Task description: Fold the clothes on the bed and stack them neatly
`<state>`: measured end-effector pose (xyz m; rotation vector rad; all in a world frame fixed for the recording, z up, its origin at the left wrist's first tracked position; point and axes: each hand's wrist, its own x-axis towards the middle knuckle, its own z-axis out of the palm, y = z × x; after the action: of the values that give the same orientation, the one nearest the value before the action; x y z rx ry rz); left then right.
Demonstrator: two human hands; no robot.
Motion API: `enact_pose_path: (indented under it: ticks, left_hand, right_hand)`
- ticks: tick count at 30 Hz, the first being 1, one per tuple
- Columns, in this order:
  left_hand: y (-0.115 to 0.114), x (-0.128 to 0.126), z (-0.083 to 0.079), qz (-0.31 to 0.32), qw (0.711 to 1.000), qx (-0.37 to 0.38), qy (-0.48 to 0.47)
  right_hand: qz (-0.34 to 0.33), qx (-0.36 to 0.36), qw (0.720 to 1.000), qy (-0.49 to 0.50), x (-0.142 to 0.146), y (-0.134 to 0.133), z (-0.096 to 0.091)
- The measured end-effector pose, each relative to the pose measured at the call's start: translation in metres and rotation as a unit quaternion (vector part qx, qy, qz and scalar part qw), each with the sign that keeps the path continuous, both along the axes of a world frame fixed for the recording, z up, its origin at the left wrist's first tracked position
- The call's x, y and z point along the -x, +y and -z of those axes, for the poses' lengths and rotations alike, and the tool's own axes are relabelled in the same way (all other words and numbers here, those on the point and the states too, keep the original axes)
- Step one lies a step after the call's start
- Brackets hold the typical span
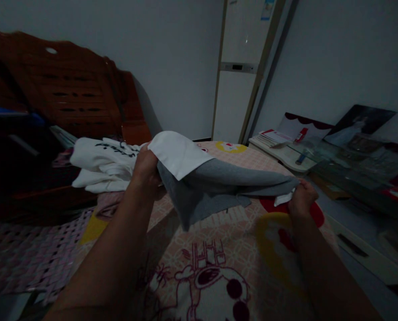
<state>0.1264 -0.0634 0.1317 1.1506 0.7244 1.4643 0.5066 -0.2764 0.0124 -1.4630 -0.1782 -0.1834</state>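
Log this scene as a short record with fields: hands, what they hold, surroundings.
left hand: grips one end of the grey garment, under a folded-over white panel
right hand: pinches the opposite end, at a white edge
garment state: stretched between both hands, lifted off the bedsheet
nearby: white garment with dark lettering, bunched beyond the left hand
surface: pink cartoon-print bedsheet
background: wooden headboard at left, tall white appliance in the corner

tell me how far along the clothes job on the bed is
Possibly done: one white garment lies bundled at the far left of the blanket. In hand: a grey garment with a white flap, held stretched between left grip and right grip above the blanket. Left: it is not yet laid down or folded.
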Motion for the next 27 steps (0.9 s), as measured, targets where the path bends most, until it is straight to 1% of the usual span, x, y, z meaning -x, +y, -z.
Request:
enact_pose_path:
  ticks: [2,4,6,7,9,10,12,14,16,17,18,19,20,21,22,23,24,25,26,27]
  left_hand:
    - [0.001,0.001,0.000,0.014,1.000,0.015,-0.007]
    - [0.004,-0.002,0.007,-0.001,1.000,0.025,-0.006]
    - [0.010,-0.009,0.019,-0.024,0.999,0.020,0.010]
    - [0.015,-0.012,0.026,-0.038,0.999,0.007,0.026]
    - [0.023,-0.016,0.042,-0.065,0.993,-0.047,0.084]
    - [0.026,-0.018,0.048,-0.076,0.985,-0.083,0.131]
    - [0.027,-0.019,0.056,-0.094,0.953,-0.160,0.241]
    - [0.019,-0.020,0.055,-0.105,0.909,-0.226,0.334]
    - [0.002,-0.023,0.048,-0.097,0.874,-0.281,0.385]
    - [-0.009,-0.027,0.044,-0.072,0.862,-0.303,0.399]
    - [-0.021,-0.031,0.041,-0.029,0.855,-0.318,0.409]
    - [-0.034,-0.036,0.039,0.035,0.846,-0.327,0.419]
    - [-0.046,-0.041,0.041,0.115,0.829,-0.335,0.432]
    - [-0.058,-0.047,0.044,0.195,0.801,-0.345,0.448]
    - [-0.069,-0.052,0.050,0.259,0.766,-0.360,0.465]
    - [-0.079,-0.057,0.058,0.306,0.727,-0.380,0.483]
    - [-0.088,-0.062,0.066,0.331,0.686,-0.402,0.508]
    - [-0.094,-0.065,0.074,0.335,0.654,-0.414,0.537]
    - [-0.099,-0.068,0.081,0.326,0.632,-0.420,0.564]
    - [-0.101,-0.070,0.088,0.307,0.620,-0.422,0.586]
  right_hand:
    - [-0.003,0.012,1.000,-0.003,-0.003,-0.003,0.001]
    - [-0.010,0.017,1.000,-0.009,-0.004,-0.004,0.004]
    - [-0.011,0.016,1.000,-0.015,-0.002,-0.001,0.009]
    - [-0.009,0.019,1.000,-0.017,-0.001,0.000,0.012]
    - [-0.009,0.032,0.999,-0.018,0.000,0.004,0.016]
    - [-0.014,0.040,0.999,-0.015,0.001,0.005,0.018]
    - [-0.031,0.045,0.998,-0.006,0.002,0.008,0.019]
    - [-0.043,0.044,0.998,0.004,0.005,0.009,0.018]
    - [-0.046,0.042,0.998,0.016,0.008,0.010,0.016]
    - [-0.047,0.042,0.998,0.020,0.010,0.010,0.015]
    - [-0.046,0.043,0.998,0.023,0.012,0.010,0.014]
    - [-0.045,0.044,0.998,0.021,0.013,0.010,0.013]
    - [-0.044,0.046,0.998,0.017,0.014,0.010,0.013]
    - [-0.043,0.049,0.998,0.009,0.014,0.010,0.013]
    - [-0.043,0.051,0.998,0.001,0.015,0.010,0.014]
    - [-0.044,0.052,0.998,-0.004,0.015,0.010,0.015]
    - [-0.046,0.051,0.998,-0.007,0.014,0.009,0.015]
    - [-0.047,0.051,0.998,-0.006,0.014,0.009,0.016]
    - [-0.047,0.052,0.998,-0.005,0.014,0.009,0.016]
    - [-0.046,0.053,0.998,-0.002,0.013,0.009,0.017]
